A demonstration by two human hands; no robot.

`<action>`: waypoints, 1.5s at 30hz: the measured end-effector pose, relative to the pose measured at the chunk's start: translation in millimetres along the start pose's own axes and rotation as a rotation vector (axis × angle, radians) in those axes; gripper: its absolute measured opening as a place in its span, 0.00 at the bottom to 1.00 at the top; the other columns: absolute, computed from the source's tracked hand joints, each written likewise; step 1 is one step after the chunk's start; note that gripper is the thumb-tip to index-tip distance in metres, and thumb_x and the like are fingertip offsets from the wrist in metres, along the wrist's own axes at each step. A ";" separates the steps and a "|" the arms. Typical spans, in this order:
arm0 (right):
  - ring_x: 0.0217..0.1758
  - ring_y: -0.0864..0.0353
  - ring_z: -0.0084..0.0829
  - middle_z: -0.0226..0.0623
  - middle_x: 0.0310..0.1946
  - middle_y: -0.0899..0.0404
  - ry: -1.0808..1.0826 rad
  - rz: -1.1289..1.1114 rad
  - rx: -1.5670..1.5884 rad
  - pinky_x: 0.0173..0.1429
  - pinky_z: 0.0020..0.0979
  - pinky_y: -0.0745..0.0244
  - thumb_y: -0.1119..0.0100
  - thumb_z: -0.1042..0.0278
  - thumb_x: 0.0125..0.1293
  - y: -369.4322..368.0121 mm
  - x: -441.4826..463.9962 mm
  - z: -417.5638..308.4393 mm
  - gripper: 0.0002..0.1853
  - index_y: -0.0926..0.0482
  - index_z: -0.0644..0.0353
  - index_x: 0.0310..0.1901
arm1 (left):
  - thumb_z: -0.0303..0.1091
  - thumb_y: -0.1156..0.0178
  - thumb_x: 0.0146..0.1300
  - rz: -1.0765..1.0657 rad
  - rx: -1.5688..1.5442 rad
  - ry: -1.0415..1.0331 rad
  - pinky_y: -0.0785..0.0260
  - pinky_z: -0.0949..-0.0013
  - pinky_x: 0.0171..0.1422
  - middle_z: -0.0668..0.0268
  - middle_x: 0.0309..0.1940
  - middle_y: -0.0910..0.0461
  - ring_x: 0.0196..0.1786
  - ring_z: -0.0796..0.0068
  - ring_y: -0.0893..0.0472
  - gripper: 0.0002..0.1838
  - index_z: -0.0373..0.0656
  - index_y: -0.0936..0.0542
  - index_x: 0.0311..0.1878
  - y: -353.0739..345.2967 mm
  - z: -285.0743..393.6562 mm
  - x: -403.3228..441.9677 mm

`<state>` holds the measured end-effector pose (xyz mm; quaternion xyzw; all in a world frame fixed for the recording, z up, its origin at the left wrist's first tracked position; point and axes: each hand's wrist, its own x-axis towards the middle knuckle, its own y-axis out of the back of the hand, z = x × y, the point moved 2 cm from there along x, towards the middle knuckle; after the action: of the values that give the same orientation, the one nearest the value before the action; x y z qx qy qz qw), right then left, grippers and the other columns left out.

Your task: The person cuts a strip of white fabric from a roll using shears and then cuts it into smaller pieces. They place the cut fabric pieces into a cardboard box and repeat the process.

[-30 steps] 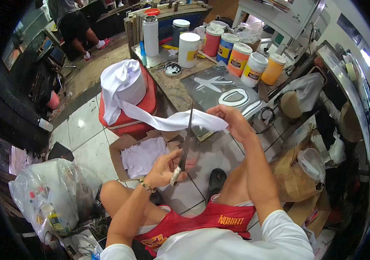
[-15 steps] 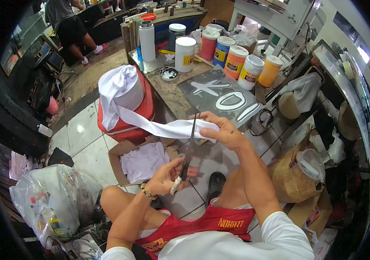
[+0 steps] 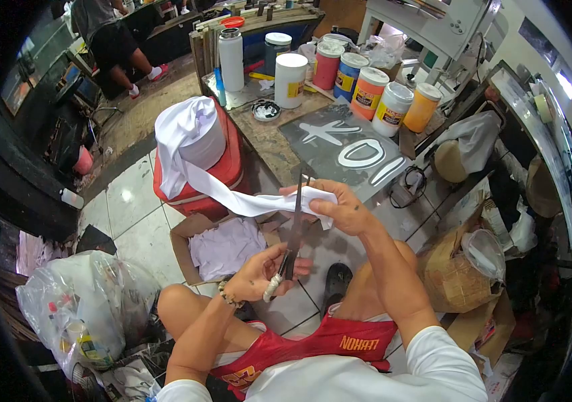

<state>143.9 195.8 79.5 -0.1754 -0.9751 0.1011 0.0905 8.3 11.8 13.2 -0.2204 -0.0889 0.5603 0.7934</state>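
Note:
My left hand (image 3: 266, 271) holds long dark scissors (image 3: 294, 238) by their white-wrapped handle, with the blades pointing up. The blade tips stand against the white fabric strip (image 3: 246, 203), just beside the fingers of my right hand (image 3: 333, 206). My right hand pinches the strip's end, and a short piece hangs below it. From there the strip runs back to a large white roll (image 3: 199, 137) on a red cooler (image 3: 238, 147). An open cardboard box (image 3: 182, 253) beneath the strip holds white cloth pieces (image 3: 225, 246).
Paint jars (image 3: 368, 92) and a dark board with white lettering (image 3: 326, 144) sit on the worktable (image 3: 249, 117). A clear bag (image 3: 91, 305) lies at the left, a brown carton (image 3: 457, 275) at the right. Another person (image 3: 115, 43) stands at the back left.
My right hand has moved left along the strip toward the blades and bunched the fabric. The scissors' blades, parted before, are a little apart near the strip now.

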 end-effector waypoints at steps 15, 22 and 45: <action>0.41 0.29 0.13 0.24 0.41 0.22 0.050 0.044 -0.203 0.44 0.20 0.32 0.45 0.71 0.68 11.0 3.1 12.9 0.17 0.22 0.61 0.57 | 0.25 0.29 0.56 0.116 -0.201 -0.061 0.22 0.64 0.55 0.46 0.65 0.27 0.62 0.62 0.22 0.42 0.44 0.39 0.73 13.5 -21.2 6.4; 0.36 0.31 0.13 0.22 0.36 0.24 -0.103 -0.005 -0.293 0.41 0.20 0.34 0.46 0.71 0.67 3.7 4.5 16.1 0.17 0.20 0.58 0.57 | 0.36 0.43 0.72 0.168 -0.769 0.152 0.20 0.62 0.51 0.48 0.63 0.25 0.56 0.62 0.19 0.26 0.49 0.36 0.71 26.7 -32.0 12.3; 0.56 0.26 0.26 0.35 0.55 0.23 -0.068 0.014 -0.107 0.59 0.28 0.32 0.30 0.65 0.62 -21.7 14.9 78.6 0.11 0.13 0.65 0.40 | 0.21 0.26 0.53 0.770 0.098 -0.450 0.22 0.77 0.41 0.62 0.45 0.17 0.40 0.80 0.17 0.36 0.36 0.32 0.65 16.3 17.1 0.8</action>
<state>106.5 168.2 10.9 -0.1831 -0.9804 0.0552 0.0471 -11.9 21.3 21.0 -0.0725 -0.1442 0.8523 0.4976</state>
